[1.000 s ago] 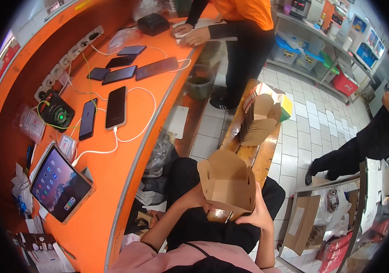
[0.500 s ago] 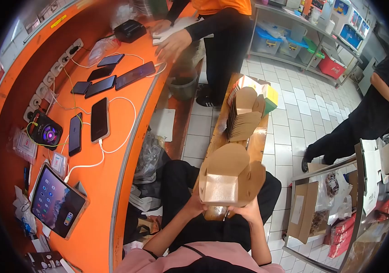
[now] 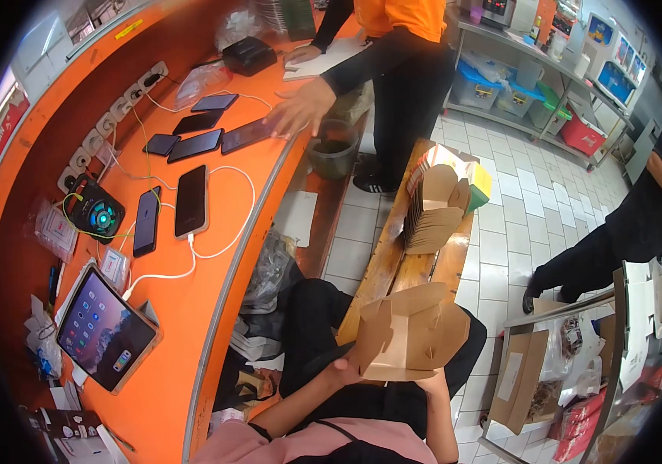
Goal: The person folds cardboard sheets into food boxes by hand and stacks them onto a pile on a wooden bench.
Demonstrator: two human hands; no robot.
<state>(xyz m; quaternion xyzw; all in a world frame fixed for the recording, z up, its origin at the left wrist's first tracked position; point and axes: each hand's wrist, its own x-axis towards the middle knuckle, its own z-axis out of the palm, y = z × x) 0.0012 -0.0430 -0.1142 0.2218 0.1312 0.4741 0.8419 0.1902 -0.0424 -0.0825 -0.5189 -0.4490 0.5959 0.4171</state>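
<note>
A brown cardboard takeaway box (image 3: pixel 400 340) with its flaps spread sits just above my lap. My left hand (image 3: pixel 342 373) grips its near left corner, thumb on the outside. At the near right side, my right hand (image 3: pixel 433 381) holds the box from below; most of its fingers are hidden under the cardboard. Beyond the box, a nested stack of the same brown boxes (image 3: pixel 433 220) lies on a wooden bench (image 3: pixel 381 278).
To my left runs an orange counter (image 3: pixel 184 301) with several phones (image 3: pixel 191 201), cables and a tablet (image 3: pixel 106 329). A co-worker's hand (image 3: pixel 304 108) reaches over a phone. Another person (image 3: pixel 625 224) stands right, behind a metal rack (image 3: pixel 563 305) with cartons.
The takeaway box has turned and tilted in my hands, and my left hand has shifted up onto its side. The co-worker's hand has moved over a phone. The whole view has shifted slightly.
</note>
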